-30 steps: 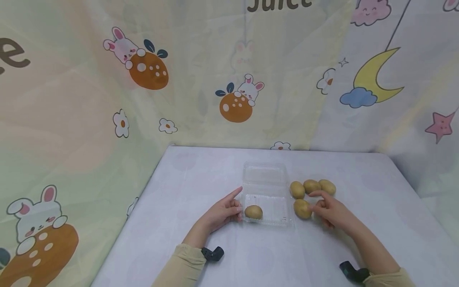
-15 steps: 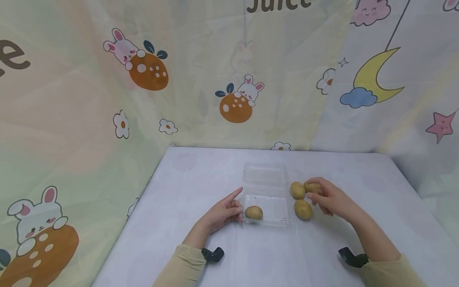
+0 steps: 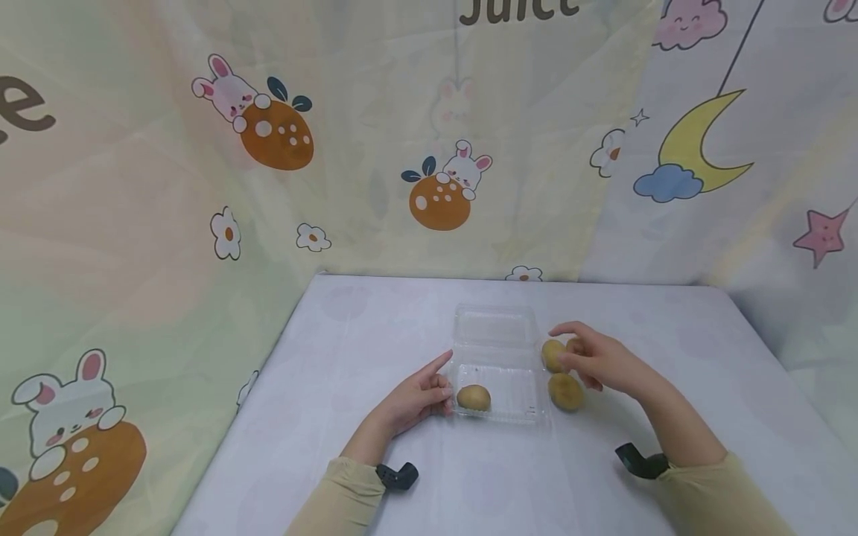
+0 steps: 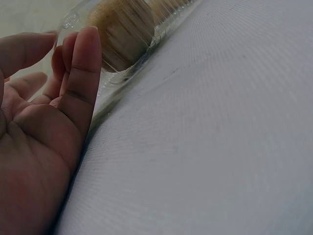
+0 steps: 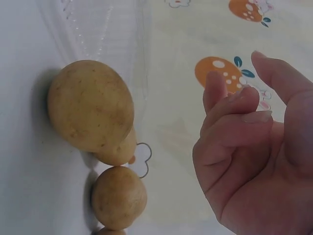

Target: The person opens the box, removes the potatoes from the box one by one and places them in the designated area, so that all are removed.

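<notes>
A clear plastic clamshell box lies with its lid folded back; one potato sits in the left part of its base. My left hand is at the box's left side, index finger stretched along the edge. In the left wrist view, its fingertips touch the plastic wall beside the potato. My right hand hovers over the loose potatoes, fingers loosely bent around nothing. Beneath it are a near potato and a farther one; the hand hides others. The right wrist view shows several in a group, the largest in front.
A white cloth covers the table. Behind and beside it hangs a printed curtain with rabbits, oranges and a moon. Black wrist cameras sit at both sleeves.
My right hand has moved left and away from me across the loose potatoes, from beside the near one to over the farther ones. My left hand, the box and the potatoes have stayed put.
</notes>
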`<state>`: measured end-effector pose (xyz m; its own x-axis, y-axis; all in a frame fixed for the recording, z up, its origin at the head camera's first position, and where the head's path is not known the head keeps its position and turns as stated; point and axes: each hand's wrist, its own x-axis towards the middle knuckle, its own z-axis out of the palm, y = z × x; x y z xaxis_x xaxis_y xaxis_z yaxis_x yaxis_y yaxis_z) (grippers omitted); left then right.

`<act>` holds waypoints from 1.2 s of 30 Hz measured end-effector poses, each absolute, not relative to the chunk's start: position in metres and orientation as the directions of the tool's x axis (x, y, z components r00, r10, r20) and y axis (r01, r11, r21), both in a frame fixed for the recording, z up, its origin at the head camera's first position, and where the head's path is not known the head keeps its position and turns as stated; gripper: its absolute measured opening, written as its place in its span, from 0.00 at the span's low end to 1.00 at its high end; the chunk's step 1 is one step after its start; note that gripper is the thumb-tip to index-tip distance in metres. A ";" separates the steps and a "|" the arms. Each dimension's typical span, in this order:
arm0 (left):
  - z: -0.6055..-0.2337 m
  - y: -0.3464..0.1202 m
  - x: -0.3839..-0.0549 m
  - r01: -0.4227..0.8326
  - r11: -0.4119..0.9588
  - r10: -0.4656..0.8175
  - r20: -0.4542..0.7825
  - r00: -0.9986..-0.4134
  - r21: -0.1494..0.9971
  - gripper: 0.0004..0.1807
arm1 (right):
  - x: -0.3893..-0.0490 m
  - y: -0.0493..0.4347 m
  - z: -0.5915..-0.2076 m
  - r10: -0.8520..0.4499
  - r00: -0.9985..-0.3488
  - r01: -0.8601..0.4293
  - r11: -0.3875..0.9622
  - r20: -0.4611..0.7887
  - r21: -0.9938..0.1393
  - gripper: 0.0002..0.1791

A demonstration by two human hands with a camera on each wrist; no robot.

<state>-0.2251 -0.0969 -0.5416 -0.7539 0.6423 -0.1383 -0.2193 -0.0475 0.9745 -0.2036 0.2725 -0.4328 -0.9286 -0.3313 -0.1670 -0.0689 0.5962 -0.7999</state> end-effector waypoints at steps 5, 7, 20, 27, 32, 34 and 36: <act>-0.541 -0.097 -0.224 -0.219 -0.043 0.639 -0.142 -0.756 0.975 0.42 | -0.208 0.265 -0.429 -0.331 -0.921 -0.059 0.642 -0.207 -0.764 0.26; -0.541 -0.097 -0.224 -0.220 -0.044 0.640 -0.142 -0.755 0.974 0.42 | -0.210 0.262 -0.429 -0.330 -0.918 -0.058 0.664 -0.222 -0.745 0.26; -0.540 -0.097 -0.224 -0.228 -0.047 0.643 -0.145 -0.752 0.973 0.42 | -0.225 0.244 -0.431 -0.476 -0.833 -0.079 0.607 -0.282 -0.791 0.28; -0.538 -0.097 -0.224 -0.220 -0.047 0.643 -0.139 -0.753 0.974 0.42 | -0.231 0.229 -0.432 -0.498 -0.804 -0.080 0.633 -0.326 -0.770 0.26; -0.536 -0.097 -0.223 -0.220 -0.048 0.645 -0.138 -0.752 0.974 0.42 | -0.234 0.217 -0.435 -0.541 -0.760 -0.078 0.626 -0.360 -0.776 0.27; -0.536 -0.097 -0.223 -0.223 -0.046 0.644 -0.141 -0.752 0.974 0.41 | -0.236 0.213 -0.436 -0.569 -0.737 -0.078 0.606 -0.363 -0.791 0.27; -0.536 -0.097 -0.223 -0.227 -0.048 0.645 -0.143 -0.750 0.973 0.41 | -0.239 0.210 -0.439 -0.596 -0.714 -0.077 0.589 -0.368 -0.804 0.28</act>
